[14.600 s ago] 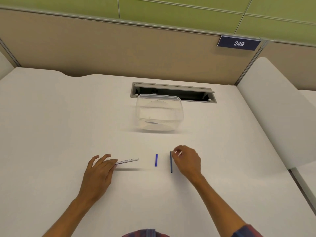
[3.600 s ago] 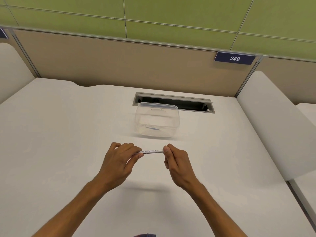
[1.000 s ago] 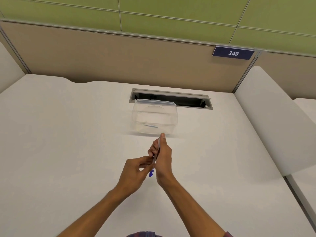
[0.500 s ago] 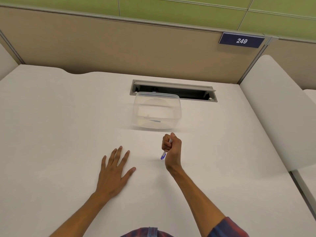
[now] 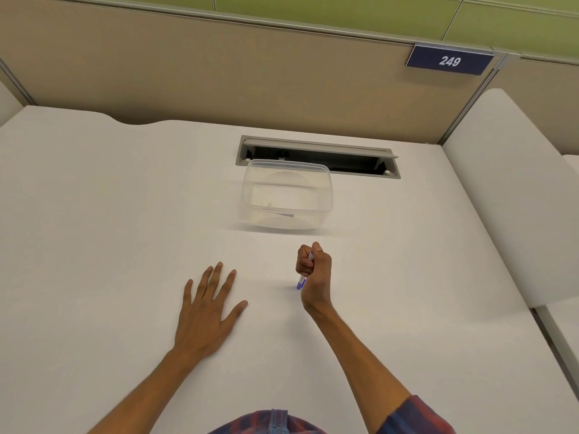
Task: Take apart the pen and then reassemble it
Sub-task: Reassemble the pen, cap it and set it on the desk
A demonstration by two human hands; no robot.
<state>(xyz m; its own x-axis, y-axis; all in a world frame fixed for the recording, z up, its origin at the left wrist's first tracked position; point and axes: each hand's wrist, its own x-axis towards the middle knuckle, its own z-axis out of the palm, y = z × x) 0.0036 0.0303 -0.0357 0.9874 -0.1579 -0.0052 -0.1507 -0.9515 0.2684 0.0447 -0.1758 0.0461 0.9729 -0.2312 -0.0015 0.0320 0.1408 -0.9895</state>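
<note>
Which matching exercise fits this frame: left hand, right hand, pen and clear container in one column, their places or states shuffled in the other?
Things:
1. left hand
2. right hand
3. pen
4. clear container

States:
A. closed in a fist
B. stands on the desk in front of the cable slot
C. lies flat on the desk, fingers spread
D. gripped, blue end pointing down toward the desk

Pairs: 1-C, 2-A, 3-D, 4-B
</note>
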